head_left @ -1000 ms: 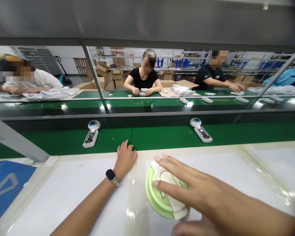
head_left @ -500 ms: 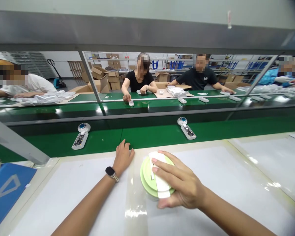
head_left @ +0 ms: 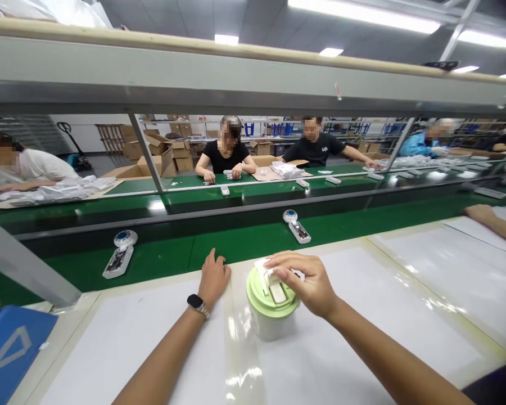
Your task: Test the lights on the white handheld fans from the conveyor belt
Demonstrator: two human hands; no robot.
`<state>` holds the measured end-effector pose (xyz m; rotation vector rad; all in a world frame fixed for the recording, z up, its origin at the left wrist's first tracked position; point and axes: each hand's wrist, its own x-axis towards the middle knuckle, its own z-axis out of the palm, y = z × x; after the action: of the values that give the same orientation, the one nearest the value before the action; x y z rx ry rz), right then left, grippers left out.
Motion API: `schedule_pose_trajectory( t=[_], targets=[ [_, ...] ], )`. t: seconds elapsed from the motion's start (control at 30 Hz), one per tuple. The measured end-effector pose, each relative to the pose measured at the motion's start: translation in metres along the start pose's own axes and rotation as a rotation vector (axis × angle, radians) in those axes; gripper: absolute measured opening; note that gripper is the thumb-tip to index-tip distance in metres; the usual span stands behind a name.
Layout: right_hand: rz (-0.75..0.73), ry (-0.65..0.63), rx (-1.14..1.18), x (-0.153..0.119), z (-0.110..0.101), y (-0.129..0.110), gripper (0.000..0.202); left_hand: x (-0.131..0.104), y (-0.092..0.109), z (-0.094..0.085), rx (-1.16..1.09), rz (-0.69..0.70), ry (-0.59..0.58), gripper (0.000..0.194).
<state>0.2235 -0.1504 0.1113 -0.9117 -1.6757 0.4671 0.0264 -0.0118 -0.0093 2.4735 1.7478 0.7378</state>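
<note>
A white cup (head_left: 274, 327) with a light green lid (head_left: 259, 301) stands upright on the white-topped table before me. My right hand (head_left: 310, 281) is at the top of the lid, with thumb and fingers closed on a raised white flap (head_left: 273, 277); the fingertips partly hide it. To the left of the cup, my left hand (head_left: 214, 281) rests at the table's far edge with its fingers stretched out and nothing in it. A watch (head_left: 196, 302) is on that wrist.
A green conveyor belt (head_left: 231, 244) runs beyond the table, carrying white devices with round heads (head_left: 118, 261) (head_left: 297, 226). A blue folder (head_left: 19, 343) lies at left. Co-workers sit opposite; another person's hand (head_left: 480, 214) is at far right. A shelf (head_left: 236, 84) crosses overhead.
My view has tilted up. My right hand has shifted from spreading across the lid to gripping its white flap, which now stands raised. The belt devices appear farther left.
</note>
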Motion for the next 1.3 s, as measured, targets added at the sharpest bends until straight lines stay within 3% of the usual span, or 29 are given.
schedule_pose_trajectory(
  t=[0.07, 0.2, 0.37, 0.67, 0.73, 0.8, 0.9, 1.0, 1.13, 1.3],
  targets=[
    [0.084, -0.073, -0.027, 0.009, -0.004, -0.004, 0.020, 0.000, 0.000, 0.001, -0.003, 0.003, 0.002, 0.024],
    [0.288, -0.275, 0.124, 0.021, -0.005, -0.004, 0.040, 0.001, -0.001, 0.002, 0.001, 0.003, -0.004, 0.025],
    [0.482, -0.129, 0.431, 0.026, 0.005, 0.006, 0.034, 0.001, -0.001, 0.001, 0.003, -0.006, -0.025, 0.026],
    [0.557, -0.103, 0.520, 0.027, 0.009, 0.003, 0.028, 0.000, 0.000, 0.001, -0.002, -0.023, -0.057, 0.027],
    [0.585, -0.086, 0.631, 0.017, 0.012, 0.023, 0.035, 0.000, -0.001, 0.003, -0.007, -0.020, -0.066, 0.027],
    [0.608, 0.046, 0.640, 0.002, 0.011, 0.060, 0.041, 0.000, -0.002, 0.005, -0.016, -0.013, -0.072, 0.027],
    [0.607, 0.369, 0.187, -0.019, 0.003, 0.130, 0.038, -0.001, -0.003, 0.004, -0.033, -0.002, -0.061, 0.025],
    [0.641, 0.486, 0.049, -0.021, -0.012, 0.186, 0.040, -0.003, -0.001, 0.002, -0.090, 0.069, -0.035, 0.023],
    [0.675, 0.438, -0.059, 0.011, -0.018, 0.217, 0.041, -0.010, 0.011, 0.006, -0.147, 0.313, -0.078, 0.029],
    [0.710, 0.191, -0.150, 0.058, 0.011, 0.226, 0.028, -0.017, 0.029, 0.015, -0.117, 0.424, -0.131, 0.037]
  ],
)
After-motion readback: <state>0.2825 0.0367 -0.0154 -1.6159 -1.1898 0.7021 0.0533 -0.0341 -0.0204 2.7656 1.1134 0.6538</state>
